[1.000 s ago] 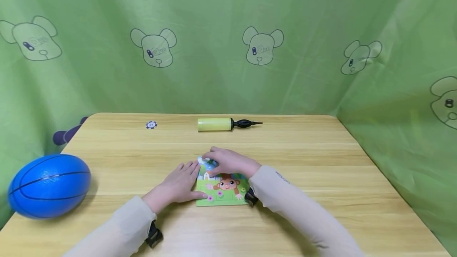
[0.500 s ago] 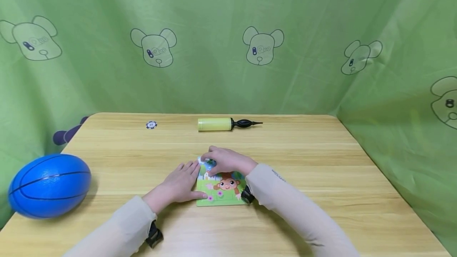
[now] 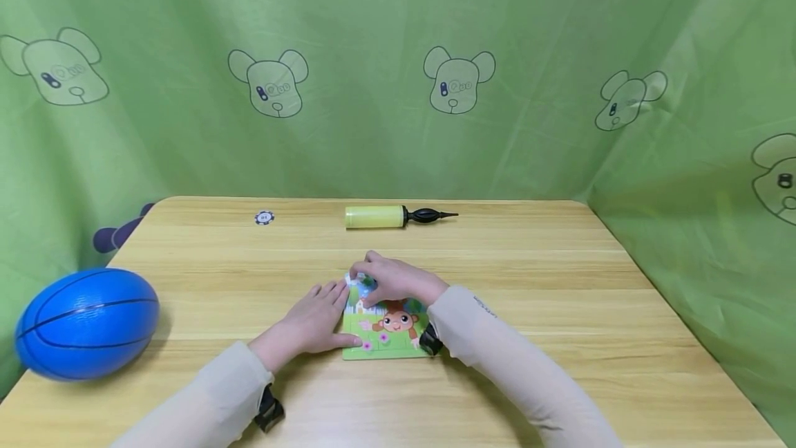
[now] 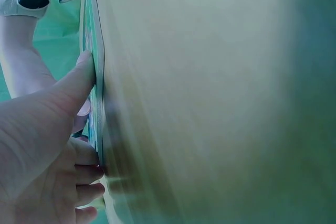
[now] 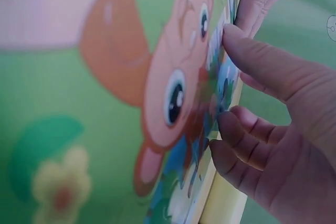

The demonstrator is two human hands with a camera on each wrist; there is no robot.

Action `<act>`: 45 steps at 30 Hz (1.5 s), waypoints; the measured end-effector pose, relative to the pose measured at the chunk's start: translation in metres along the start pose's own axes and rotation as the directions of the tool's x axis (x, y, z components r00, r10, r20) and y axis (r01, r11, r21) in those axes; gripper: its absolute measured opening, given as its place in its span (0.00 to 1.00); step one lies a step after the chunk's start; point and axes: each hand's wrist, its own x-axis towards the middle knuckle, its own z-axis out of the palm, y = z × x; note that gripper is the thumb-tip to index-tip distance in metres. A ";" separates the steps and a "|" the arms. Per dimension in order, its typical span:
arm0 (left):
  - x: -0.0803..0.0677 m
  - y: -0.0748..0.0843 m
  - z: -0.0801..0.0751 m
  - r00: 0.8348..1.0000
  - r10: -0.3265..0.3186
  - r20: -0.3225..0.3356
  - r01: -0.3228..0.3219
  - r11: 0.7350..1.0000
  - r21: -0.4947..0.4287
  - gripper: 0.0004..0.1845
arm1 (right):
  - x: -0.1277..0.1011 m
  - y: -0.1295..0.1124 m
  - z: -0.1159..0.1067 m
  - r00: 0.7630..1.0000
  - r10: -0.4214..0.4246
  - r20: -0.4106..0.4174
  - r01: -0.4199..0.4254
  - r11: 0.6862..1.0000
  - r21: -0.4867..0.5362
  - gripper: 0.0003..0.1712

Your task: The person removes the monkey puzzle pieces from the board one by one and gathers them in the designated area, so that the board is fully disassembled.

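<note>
A square jigsaw puzzle (image 3: 398, 346) with a monkey picture lies flat on the table. My left hand (image 3: 311, 321) rests at its left edge, fingers straight, with the thumb on the lower left of the picture. Over the upper left part is my right hand (image 3: 398, 281), its thumb and fingers bent around a blue-and-green puzzle piece (image 3: 367, 284). In the right wrist view the thumb and fingertips touch the puzzle surface near its far edge, around the blue area (image 5: 227, 83). How firmly the piece is pinched is hard to see. The left wrist view shows the board edge-on.
A blue ball (image 3: 87, 323) stands at the table's left edge. Along the back lie a yellow hand pump (image 3: 374, 217) with a black nozzle and a round chip (image 3: 264, 218). Green curtains (image 3: 373, 144) surround the wooden table (image 3: 560, 282).
My right hand and forearm have shifted slightly left over the puzzle, then stayed nearly still. The left hand and the puzzle have not visibly moved.
</note>
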 end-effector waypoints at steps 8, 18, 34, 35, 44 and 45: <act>0.001 -0.001 0.001 1.000 -0.001 0.000 0.001 1.000 0.004 0.51 | 0.000 0.004 0.000 0.999 0.024 -0.022 -0.020 0.989 0.146 0.29; 0.000 0.000 0.000 1.000 -0.012 0.014 0.012 1.000 -0.010 0.51 | -0.002 0.014 -0.001 0.998 0.035 -0.061 -0.014 0.950 0.313 0.12; 0.001 0.000 0.001 1.000 -0.004 0.006 0.004 1.000 0.003 0.51 | -0.010 0.017 -0.006 0.977 0.134 -0.165 -0.023 0.839 0.544 0.07; 0.001 0.000 0.001 1.000 -0.005 0.006 0.005 1.000 0.005 0.51 | -0.012 0.018 -0.008 0.975 0.139 -0.172 -0.020 0.830 0.558 0.07; 0.000 0.000 0.000 1.000 -0.012 0.007 0.012 1.000 0.005 0.51 | -0.043 0.042 -0.022 0.946 0.220 -0.238 -0.030 0.789 0.614 0.07; 0.000 0.000 0.000 1.000 -0.011 0.006 0.011 1.000 0.007 0.51 | -0.047 0.045 -0.024 0.942 0.237 -0.239 -0.038 0.782 0.623 0.07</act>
